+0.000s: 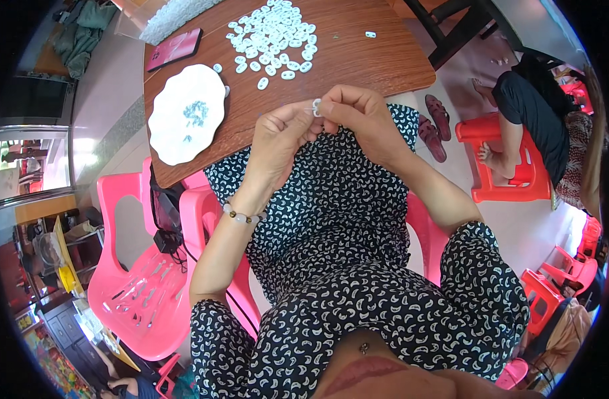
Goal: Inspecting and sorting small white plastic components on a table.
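My two hands meet above the near edge of the brown wooden table [357, 63]. Between the fingertips is a small white oval piece with two holes [316, 107]. My right hand [365, 121] pinches it from the right; the thumb and forefinger of my left hand [281, 138] close against its left side. Something thin and pale shows at the left fingertips, too small to name. Beyond my hands lies a loose pile of the same white two-holed pieces [271, 36]. Left of my hands, a white scalloped plate [166, 126] bears a scatter of tiny grey-blue bits [196, 113].
A pink flat case or phone [174, 50] lies at the table's far left. One white piece [370, 34] sits apart at right. A pink chair [128, 292] stands at my left. Another person sits by a red stool [504, 159] on the right, near purple sandals [434, 126].
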Tool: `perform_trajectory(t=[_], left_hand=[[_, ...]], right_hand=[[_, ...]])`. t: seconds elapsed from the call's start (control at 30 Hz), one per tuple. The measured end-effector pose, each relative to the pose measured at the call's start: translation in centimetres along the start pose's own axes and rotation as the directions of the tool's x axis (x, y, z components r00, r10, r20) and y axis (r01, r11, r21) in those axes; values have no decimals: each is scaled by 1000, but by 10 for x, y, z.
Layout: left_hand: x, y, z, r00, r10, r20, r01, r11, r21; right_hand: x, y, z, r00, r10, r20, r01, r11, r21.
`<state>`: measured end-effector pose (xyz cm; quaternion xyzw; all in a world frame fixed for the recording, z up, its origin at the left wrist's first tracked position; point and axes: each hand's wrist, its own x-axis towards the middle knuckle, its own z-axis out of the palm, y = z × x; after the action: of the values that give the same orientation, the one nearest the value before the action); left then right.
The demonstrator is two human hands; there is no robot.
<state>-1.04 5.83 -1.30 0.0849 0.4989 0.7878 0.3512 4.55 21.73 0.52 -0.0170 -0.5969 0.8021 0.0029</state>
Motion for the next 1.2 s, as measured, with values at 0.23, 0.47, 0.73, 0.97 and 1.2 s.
perform_trajectory(t=[0.23, 0.47, 0.73, 0.97, 1.2], left_hand=[[-1, 3, -4, 992, -102, -78, 91, 987, -131], [-6, 12, -11, 980, -173, -95, 151, 968, -200], [-8, 11, -18, 982, -168, -82, 149, 969, -195], [-9, 11, -16, 983, -137, -123, 122, 985, -125], [-10, 9, -16, 987, -98, -130, 88, 993, -79]], right_hand=[[0, 4, -1, 999, -39, -21, 39, 999, 3], [3, 6, -10, 992, -79, -95, 64, 988, -144], [2, 3, -7, 993, -70, -95, 44, 966, -253], [1, 3, -4, 994, -39, -97, 12, 963, -268], [1, 3, -4, 994, -37, -105, 5, 958, -286]])
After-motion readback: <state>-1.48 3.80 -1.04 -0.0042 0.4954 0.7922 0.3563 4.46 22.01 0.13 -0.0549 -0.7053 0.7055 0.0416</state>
